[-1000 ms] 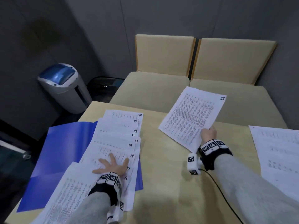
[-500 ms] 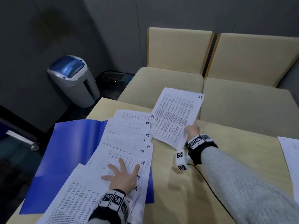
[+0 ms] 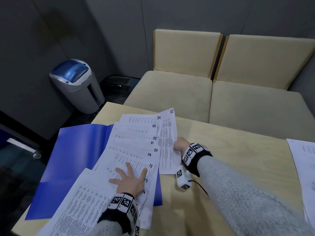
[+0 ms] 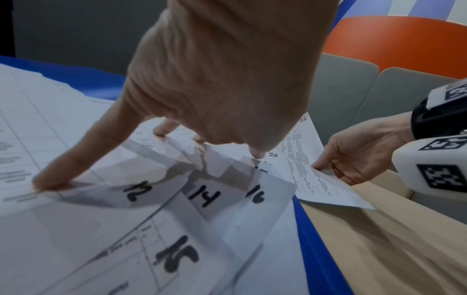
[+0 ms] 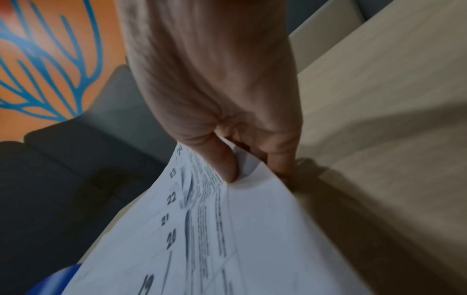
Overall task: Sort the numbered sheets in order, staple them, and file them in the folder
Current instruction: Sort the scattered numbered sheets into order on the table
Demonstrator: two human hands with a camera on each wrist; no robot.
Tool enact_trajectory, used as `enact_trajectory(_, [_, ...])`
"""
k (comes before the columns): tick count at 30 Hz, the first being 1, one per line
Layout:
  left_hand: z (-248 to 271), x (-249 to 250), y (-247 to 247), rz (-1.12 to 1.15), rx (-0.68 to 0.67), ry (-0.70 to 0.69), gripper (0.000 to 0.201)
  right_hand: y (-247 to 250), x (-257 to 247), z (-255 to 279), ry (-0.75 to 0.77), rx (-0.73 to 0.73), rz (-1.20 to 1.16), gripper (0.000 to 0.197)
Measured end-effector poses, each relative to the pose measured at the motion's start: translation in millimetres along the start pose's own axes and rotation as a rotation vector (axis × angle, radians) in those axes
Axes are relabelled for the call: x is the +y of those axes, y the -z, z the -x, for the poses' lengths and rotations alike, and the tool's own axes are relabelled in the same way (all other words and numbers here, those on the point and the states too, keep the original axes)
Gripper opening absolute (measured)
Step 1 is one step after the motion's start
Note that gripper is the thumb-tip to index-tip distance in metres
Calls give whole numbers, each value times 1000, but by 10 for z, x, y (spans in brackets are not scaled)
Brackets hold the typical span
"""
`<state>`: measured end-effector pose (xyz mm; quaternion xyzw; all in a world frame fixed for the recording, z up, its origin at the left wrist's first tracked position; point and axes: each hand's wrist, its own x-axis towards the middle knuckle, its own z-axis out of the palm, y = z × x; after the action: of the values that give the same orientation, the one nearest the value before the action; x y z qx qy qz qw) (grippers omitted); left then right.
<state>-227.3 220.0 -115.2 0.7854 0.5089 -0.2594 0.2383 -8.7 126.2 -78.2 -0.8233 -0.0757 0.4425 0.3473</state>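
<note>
A fanned row of numbered sheets [image 3: 136, 142] lies over an open blue folder [image 3: 73, 159] on the table; numbers 16 to 24 show along their right edges. My left hand [image 3: 131, 180] presses flat on the fan with fingers spread [image 4: 48, 179], near sheets 12, 14 and 16. My right hand [image 3: 180, 145] pinches the right edge of sheet 25 [image 3: 167, 142] between thumb [image 5: 222, 159] and fingers. Sheet 25 [image 4: 316, 165] hangs tilted just right of the fan, overlapping its right edge.
More loose sheets [image 3: 305, 167] lie at the table's right edge. The wooden table [image 3: 238, 159] shows bare wood between the two paper groups. Two beige chairs [image 3: 179, 79] stand behind the table. A grey-and-blue bin [image 3: 76, 84] stands on the floor at the left.
My right hand has carried sheet 25 leftward from mid-table to the right edge of the fan. My left hand has stayed pressed on the fanned sheets.
</note>
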Motion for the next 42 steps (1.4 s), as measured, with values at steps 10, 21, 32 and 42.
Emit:
enact_trajectory(10, [415,-254,375,123,474,-227,50,-77,265,302,52,297,-118,35])
enact_trajectory(21, [12,-1373,598,63,267,-56,122,205,851,540,-83,526,-187,29])
enact_trajectory(32, [-178,-1062,741,-13,159,59,108,816,476,398,-30,800,-553,46])
enact_trajectory(42, [-155,-401,1087,-175,319,-67,119,626,35,-280,57,733,-739,53])
